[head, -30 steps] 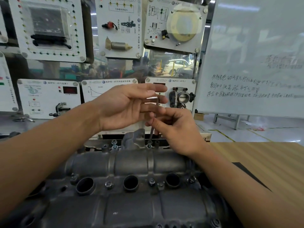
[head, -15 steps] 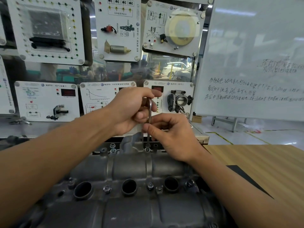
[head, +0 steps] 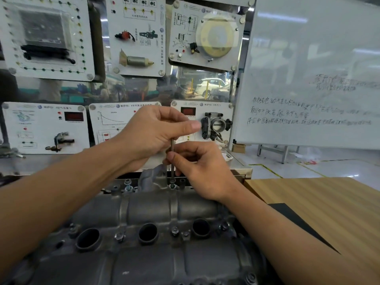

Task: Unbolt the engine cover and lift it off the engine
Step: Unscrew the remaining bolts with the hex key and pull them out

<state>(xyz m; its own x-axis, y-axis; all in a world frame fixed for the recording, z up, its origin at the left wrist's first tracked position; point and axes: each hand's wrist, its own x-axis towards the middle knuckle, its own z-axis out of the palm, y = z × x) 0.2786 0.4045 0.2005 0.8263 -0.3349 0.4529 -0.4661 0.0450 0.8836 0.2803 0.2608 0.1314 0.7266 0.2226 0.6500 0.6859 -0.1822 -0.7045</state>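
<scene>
Slippage of the hex key (head: pixel 172 159) out of the bolt (head: pixel 172 185) at the far edge of the engine cover (head: pixel 148 204): the likeliest fault from here, brought on by tilting the upright shaft or turning with too little downward pressure, and liable to round the bolt's socket. Next to that, a freed bolt rolling off the cover's far edge or dropping into one of the three round wells (head: pixel 148 233) across the cover's middle.

Above the cover, the left hand (head: pixel 152 132) pinching the key's top end between thumb and curled fingers. Lower, just over the far edge, the right hand (head: pixel 201 169) pinching the shaft with thumb and fingertips.

Cover itself seated on the engine, wooden surface (head: pixel 329 202) to its right, further bolts (head: pixel 174 230) in place along its middle, so lifting judged a long way off.

Wells dark inside, contents impossible to tell. Cardboard box (head: pixel 238 148) well beyond the cover's right end, contents hidden.
</scene>
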